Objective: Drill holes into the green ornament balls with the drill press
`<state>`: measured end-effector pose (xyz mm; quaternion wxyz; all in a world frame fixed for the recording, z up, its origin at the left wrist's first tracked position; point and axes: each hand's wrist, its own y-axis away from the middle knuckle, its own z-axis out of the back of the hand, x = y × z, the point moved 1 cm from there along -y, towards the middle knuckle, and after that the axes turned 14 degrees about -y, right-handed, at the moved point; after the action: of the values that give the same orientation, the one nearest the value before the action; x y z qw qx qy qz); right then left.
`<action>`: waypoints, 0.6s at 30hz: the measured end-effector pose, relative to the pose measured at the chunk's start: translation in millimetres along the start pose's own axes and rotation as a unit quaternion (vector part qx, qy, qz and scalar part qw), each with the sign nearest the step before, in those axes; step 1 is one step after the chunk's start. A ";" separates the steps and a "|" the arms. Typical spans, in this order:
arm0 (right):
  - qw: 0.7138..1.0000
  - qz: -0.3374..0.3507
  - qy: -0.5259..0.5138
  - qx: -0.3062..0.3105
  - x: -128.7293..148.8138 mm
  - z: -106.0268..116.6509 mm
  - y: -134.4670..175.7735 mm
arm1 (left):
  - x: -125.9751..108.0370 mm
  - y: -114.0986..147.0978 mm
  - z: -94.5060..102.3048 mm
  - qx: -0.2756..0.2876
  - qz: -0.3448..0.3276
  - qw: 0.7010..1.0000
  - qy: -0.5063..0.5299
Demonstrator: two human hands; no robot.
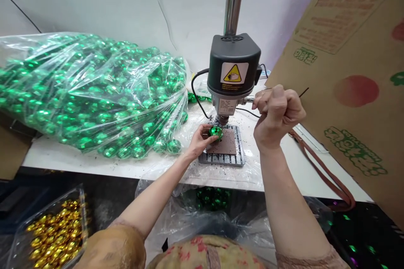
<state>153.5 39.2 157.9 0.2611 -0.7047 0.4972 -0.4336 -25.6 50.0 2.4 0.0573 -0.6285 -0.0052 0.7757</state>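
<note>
My left hand (202, 139) pinches a shiny green faceted ball (216, 133) between thumb and fingers, directly under the chuck (222, 120) of a small bench drill press (234, 65). Beneath the ball lies a brown square board (225, 145) on the press's slotted metal base (222, 160). Whether the ball touches the board or the drill bit, I cannot tell. My right hand (279, 113) is closed in a fist around the feed handle (249, 99) at the press's right side. A thin dark rod (304, 91) sticks out past the fist.
A large clear bag of green balls (94, 96) covers the table's left side. A cardboard box (350, 71) leans in at the right, near a brown strap (325, 172). Gold balls (58, 233) fill a clear bin at lower left. Dark shavings dot the white table (123, 168).
</note>
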 end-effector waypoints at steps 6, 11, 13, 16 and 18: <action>1.000 -0.010 0.025 0.005 1.4 1.1 1.8 | 0.1 -4.0 -4.4 -0.008 -0.038 0.998 -0.058; 1.000 -0.006 0.018 0.003 1.0 2.6 3.1 | -2.4 -2.8 -6.5 0.000 -0.055 0.993 -0.103; 1.000 -0.003 0.008 0.001 0.9 2.7 3.5 | -3.8 -1.3 -7.4 0.010 -0.070 0.991 -0.115; 1.000 -0.012 0.015 0.003 1.6 2.4 4.0 | -4.7 0.9 -9.4 0.022 -0.101 0.986 -0.133; 1.000 -0.016 0.019 0.004 2.1 2.3 4.1 | -3.6 2.0 -11.8 0.028 -0.118 0.983 -0.141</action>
<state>153.8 35.5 154.3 0.2474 -0.7031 0.4887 -0.4534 -13.5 46.9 3.4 0.1646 -0.5061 -0.0662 0.8440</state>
